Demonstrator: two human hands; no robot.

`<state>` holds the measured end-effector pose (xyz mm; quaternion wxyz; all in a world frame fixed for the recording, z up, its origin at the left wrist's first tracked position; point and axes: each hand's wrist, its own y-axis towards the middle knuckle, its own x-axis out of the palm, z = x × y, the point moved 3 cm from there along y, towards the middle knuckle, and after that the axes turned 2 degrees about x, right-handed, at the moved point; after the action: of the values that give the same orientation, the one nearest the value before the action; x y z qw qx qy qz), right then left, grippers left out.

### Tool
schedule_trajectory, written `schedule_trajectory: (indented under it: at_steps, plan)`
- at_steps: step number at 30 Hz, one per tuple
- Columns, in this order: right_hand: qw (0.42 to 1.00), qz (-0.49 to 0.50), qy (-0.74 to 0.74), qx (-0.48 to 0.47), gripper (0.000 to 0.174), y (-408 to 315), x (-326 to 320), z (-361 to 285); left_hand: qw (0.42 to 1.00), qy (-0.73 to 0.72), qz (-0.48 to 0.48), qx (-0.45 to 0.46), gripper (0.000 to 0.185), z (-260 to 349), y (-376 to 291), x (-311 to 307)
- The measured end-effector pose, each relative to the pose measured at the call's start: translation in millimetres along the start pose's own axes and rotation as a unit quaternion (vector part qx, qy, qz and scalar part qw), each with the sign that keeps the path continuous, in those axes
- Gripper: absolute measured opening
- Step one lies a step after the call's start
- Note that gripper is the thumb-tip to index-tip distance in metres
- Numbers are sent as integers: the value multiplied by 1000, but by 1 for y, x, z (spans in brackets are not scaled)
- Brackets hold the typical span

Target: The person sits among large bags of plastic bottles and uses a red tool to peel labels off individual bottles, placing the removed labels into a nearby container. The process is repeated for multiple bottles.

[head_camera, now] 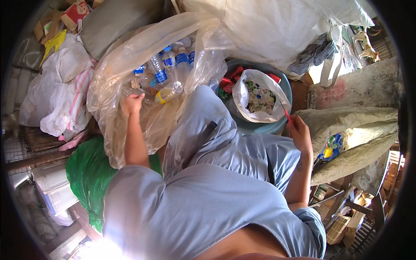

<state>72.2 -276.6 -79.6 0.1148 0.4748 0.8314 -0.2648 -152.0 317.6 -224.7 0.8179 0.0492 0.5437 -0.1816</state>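
My right hand (299, 133) grips a small knife (287, 116) by its red handle. Its thin blade points up towards the rim of a white sack (239, 85) that holds many small plastic bottle caps (260, 97). This sack stands inside a blue round tub (286, 78), beside crushed red cans (227, 84). On the other side, my left hand (133, 104) is at the mouth of a large clear plastic bag (110, 81), fingers curled; whether they hold anything cannot be made out. Empty plastic bottles (169, 61) fill the bag, and a yellow-labelled bottle (168, 95) lies nearest my knee.
A big white sack (260, 29) rises behind the tub. At right lies an open woven sack (351, 120) with colourful packaging inside. White sacks (65, 65), a green plastic bag (86, 175) and a white plastic container (53, 185) are at left. A dog (365, 45) is at far right.
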Motion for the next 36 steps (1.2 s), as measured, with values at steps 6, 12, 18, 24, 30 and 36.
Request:
schedule_trajectory:
  at_steps: [6, 12, 18, 24, 30, 36]
  plan:
    - [999, 4, 12, 32, 19, -9, 11, 2, 944, -228, -176, -159, 86, 74, -52, 42]
    - [998, -58, -2, -29, 24, 16, 47, -28, 833, -459, -107, -288, 66, 48, -45, 118]
    - [987, -60, -24, -144, 26, 54, 106, -67, 510, -776, -348, -131, 50, 48, -93, 35]
    - [902, -148, -67, -401, 25, 69, 237, -152, 450, -798, -398, -56, 61, 60, -122, -19]
    - [869, -169, -102, -454, 26, 63, 289, -196, 441, -812, -382, -29, 73, 62, -123, -46]
    - [825, -66, -180, -531, 29, 77, 314, -207, 443, -831, -335, -15, 63, 58, -123, -58]
